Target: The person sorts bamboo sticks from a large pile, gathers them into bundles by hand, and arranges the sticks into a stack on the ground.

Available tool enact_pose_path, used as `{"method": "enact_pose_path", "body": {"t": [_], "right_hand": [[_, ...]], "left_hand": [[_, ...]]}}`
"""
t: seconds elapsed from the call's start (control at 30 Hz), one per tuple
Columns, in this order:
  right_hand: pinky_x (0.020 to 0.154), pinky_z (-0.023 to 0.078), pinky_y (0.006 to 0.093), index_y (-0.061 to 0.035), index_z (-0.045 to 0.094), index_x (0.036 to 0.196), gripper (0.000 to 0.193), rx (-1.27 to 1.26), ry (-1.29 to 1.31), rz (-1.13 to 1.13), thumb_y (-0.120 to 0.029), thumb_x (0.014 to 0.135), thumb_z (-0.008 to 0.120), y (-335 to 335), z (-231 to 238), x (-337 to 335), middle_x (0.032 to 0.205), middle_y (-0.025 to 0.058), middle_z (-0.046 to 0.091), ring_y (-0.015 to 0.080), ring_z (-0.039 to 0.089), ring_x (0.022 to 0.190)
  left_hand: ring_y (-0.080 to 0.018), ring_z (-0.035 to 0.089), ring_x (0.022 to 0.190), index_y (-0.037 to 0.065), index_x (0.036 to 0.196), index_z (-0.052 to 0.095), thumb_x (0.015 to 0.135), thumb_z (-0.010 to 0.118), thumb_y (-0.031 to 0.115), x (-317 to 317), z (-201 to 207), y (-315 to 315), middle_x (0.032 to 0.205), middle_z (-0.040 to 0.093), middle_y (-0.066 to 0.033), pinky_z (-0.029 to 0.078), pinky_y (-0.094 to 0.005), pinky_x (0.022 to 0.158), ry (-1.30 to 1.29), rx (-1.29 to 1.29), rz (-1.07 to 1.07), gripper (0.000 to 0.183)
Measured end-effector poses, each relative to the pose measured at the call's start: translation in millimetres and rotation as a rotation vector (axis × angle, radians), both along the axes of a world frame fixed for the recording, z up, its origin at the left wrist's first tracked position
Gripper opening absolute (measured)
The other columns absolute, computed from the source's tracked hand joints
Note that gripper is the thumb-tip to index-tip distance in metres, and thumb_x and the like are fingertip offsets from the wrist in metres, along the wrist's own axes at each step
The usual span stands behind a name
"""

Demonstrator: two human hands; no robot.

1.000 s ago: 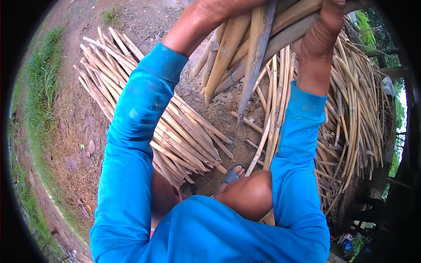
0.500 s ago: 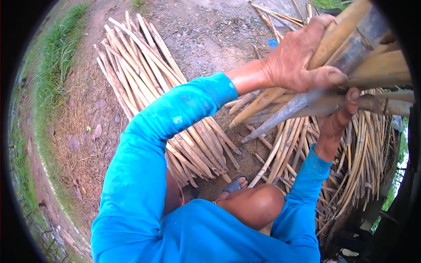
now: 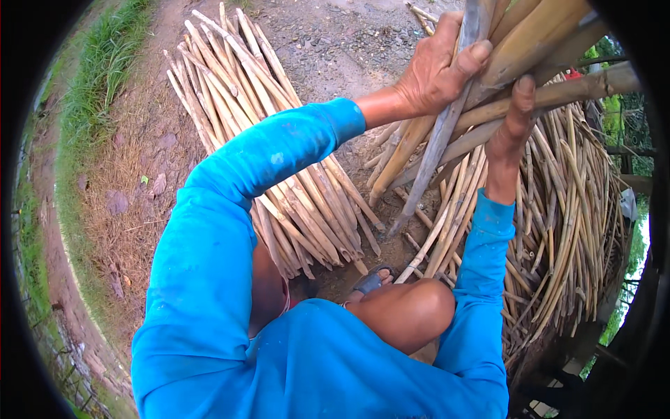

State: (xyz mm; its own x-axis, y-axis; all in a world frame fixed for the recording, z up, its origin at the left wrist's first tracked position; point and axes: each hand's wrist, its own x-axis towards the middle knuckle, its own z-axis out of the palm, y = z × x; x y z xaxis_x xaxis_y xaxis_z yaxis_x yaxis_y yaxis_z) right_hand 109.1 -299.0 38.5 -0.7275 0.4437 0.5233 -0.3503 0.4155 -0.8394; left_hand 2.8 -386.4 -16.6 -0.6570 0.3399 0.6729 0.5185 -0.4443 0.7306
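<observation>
A thick bundle of bamboo poles (image 3: 534, 42), yellow-brown and grey, stands tilted at the upper right, its lower ends close to the ground. My left hand (image 3: 436, 73) is closed round its left side, the thumb lying over a grey weathered pole (image 3: 441, 140). On the right side of the bundle, my right hand (image 3: 509, 143) grips the poles with its thumb pointing up; most of its fingers are hidden behind them. The tops of the poles run out of view.
A neat pile of cut bamboo poles (image 3: 241, 98) lies on the ground to the left. To the right is a large heap of thin poles (image 3: 569, 181). My bent knee (image 3: 412, 314) and sandalled foot (image 3: 373, 279) are between them. Grass (image 3: 105, 77) grows at the far left.
The bundle has swung to the left and stands more upright. Both hands have moved left with it, the right one also upward.
</observation>
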Motion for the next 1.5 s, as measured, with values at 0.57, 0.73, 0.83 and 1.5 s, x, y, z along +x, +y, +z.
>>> {"method": "enact_pose_path", "body": {"t": [0.57,0.73,0.83,1.5], "right_hand": [[0.108,0.045,0.0353,-0.0006,0.046,0.146,0.080,-0.078,-0.542,0.768,-0.055,0.091,0.067,-139.9,7.5,-152.7,0.138,0.0181,0.058,0.0259,0.056,0.126],[0.099,0.050,0.0356,0.0032,0.067,0.129,0.089,0.258,-0.891,0.503,-0.073,0.082,0.067,-158.2,-71.8,-208.8,0.124,0.0205,0.069,0.0260,0.066,0.111],[0.098,0.051,0.0371,0.0039,0.065,0.131,0.091,0.086,-0.946,0.551,-0.072,0.081,0.068,-170.0,-112.2,-214.3,0.125,0.0221,0.068,0.0279,0.067,0.111],[0.115,0.036,0.0521,0.0093,0.042,0.144,0.118,0.276,-0.975,0.268,-0.084,0.074,0.061,-214.7,-277.3,-200.9,0.144,0.0341,0.048,0.0481,0.046,0.137]], "left_hand": [[-0.0278,0.062,0.115,0.007,0.137,0.049,0.099,0.026,0.075,-94.1,-50.8,-145.3,0.128,0.062,-0.0142,0.050,-0.0442,0.101,-0.532,0.414,0.087,0.081],[-0.0303,0.056,0.127,0.008,0.148,0.043,0.098,0.024,0.075,-98.5,-125.3,-171.7,0.142,0.055,-0.0139,0.045,-0.0441,0.109,-0.911,0.538,0.028,0.087],[-0.0305,0.055,0.128,0.007,0.149,0.043,0.099,0.026,0.073,-102.5,-166.7,-186.3,0.142,0.055,-0.0146,0.044,-0.0443,0.110,-0.981,0.513,0.078,0.084],[-0.0169,0.051,0.087,0.010,0.116,0.068,0.089,0.048,0.070,-116.1,-204.8,-304.1,0.102,0.061,-0.0060,0.040,-0.0365,0.078,-0.966,-0.917,0.232,0.069]]}}
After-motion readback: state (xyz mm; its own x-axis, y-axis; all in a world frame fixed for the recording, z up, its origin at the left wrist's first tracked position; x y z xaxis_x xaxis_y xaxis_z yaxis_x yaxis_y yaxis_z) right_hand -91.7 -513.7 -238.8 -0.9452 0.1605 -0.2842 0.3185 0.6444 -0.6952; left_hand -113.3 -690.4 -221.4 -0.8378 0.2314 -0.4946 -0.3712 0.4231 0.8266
